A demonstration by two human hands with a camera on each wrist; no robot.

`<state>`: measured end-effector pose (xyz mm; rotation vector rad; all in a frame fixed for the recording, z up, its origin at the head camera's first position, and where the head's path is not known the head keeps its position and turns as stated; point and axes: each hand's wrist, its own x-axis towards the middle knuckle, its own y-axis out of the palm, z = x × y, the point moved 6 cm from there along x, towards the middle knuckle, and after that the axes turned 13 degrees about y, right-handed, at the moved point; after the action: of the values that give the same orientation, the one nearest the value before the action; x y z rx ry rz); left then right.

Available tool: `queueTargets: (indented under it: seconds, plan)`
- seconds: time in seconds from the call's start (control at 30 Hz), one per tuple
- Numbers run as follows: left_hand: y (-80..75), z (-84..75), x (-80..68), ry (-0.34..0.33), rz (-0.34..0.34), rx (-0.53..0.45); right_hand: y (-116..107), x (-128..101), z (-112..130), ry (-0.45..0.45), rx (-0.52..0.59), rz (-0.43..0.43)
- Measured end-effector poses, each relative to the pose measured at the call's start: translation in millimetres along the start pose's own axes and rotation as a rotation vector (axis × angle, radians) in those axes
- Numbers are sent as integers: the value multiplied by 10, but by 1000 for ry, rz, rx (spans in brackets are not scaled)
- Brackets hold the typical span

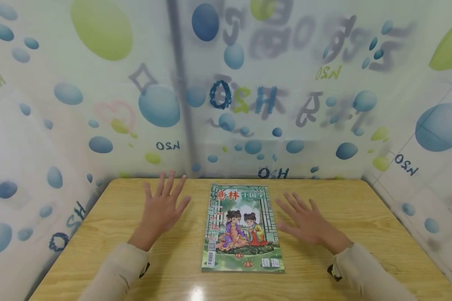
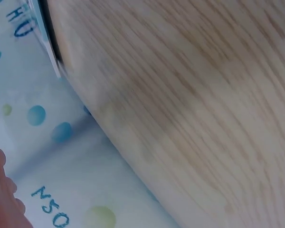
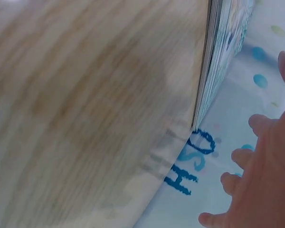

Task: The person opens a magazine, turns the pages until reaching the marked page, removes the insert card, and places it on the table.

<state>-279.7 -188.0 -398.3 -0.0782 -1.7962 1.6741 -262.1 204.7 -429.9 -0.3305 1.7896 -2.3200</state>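
Note:
A magazine (image 1: 242,230) with a green illustrated cover of two seated figures lies flat on the wooden table (image 1: 165,267), between my two hands. To its left, my left hand (image 1: 163,209) has its fingers spread and holds nothing. My right hand (image 1: 305,219) is on the other side, fingers spread toward the magazine's right edge and apart from it. In the right wrist view, the page edges of the magazine (image 3: 216,66) show beyond the fingers of the right hand (image 3: 266,171). Only a strip of the left hand (image 2: 4,194) appears in the left wrist view.
A pale curtain (image 1: 211,138) printed with blue and green dots and mirrored lettering hangs along the table's far edge and both sides. Cream sleeves (image 1: 116,271) cover both forearms, with a dark band at each wrist. Light glares off the table's near edge.

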Motion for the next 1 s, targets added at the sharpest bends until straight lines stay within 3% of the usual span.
queueTargets:
  seconds: [0.33, 0.57, 0.77, 1.0]
  plan:
    - [35, -294, 13, 83, -11, 6, 89, -104, 152, -71, 27, 61]
    - [108, -487, -17, 140, -7, -10, 174, -169, 223, -116, 69, 186]
    - [190, -700, -46, 236, 71, -91, 235, -211, 267, -131, 124, 291]
    - [237, -929, -72, 315, 113, -157, 258, -248, 303, -228, 127, 291]
